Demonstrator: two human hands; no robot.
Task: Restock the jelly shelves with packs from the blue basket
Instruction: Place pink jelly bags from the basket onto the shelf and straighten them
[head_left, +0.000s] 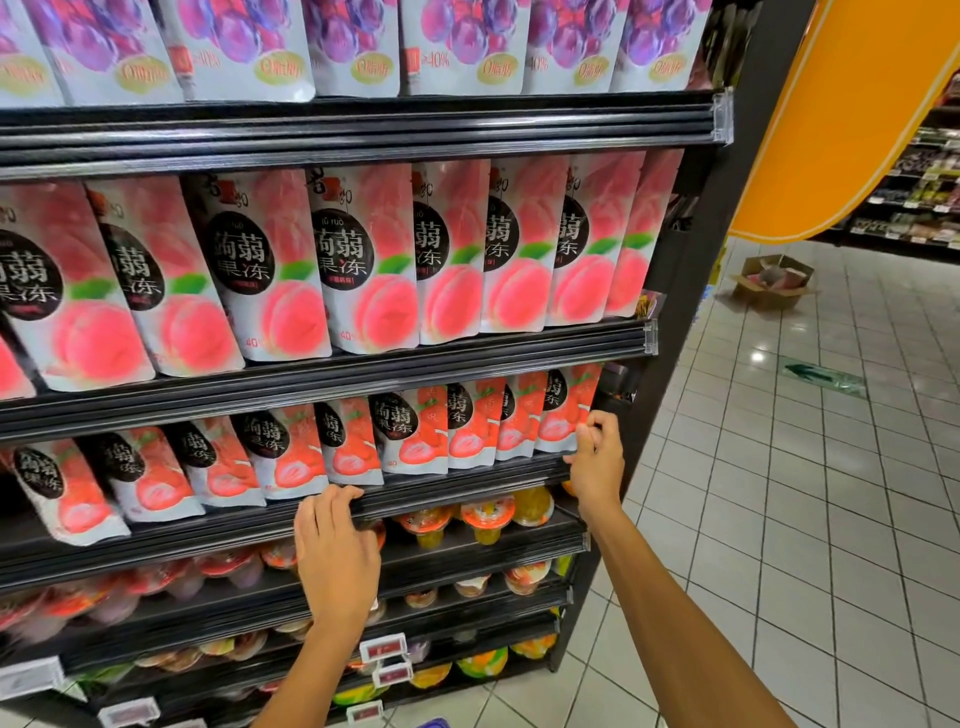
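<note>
Both hands were up at the strawberry shelf. The left hand (337, 551) had its fingers hooked over the front rail (457, 486) of that shelf, curled down onto its top edge, gripping the rail and no pack. Over on the right, the right hand (600, 460) was at the very end of the row: its fingers curled round the right edge of the last strawberry pack (563, 410), thumb lying along the rail just below it.

That pack stood upright, touching its neighbour in the row of strawberry packs (410, 436), which filled the shelf from end to end, overlapping and leaning a little. One shelf up stood the peach packs (363, 260), tight together, and above them the grape packs (353, 41). Below the hands, jelly cups (488, 514) lined the lower shelves, with price tags (383, 647) clipped to the edges.

A sliver of blue (434, 722) showed at the bottom edge, too little to tell what it was. Out on the tiled floor (779, 493), well apart from the shelves, sat an open cardboard box (774, 283).
</note>
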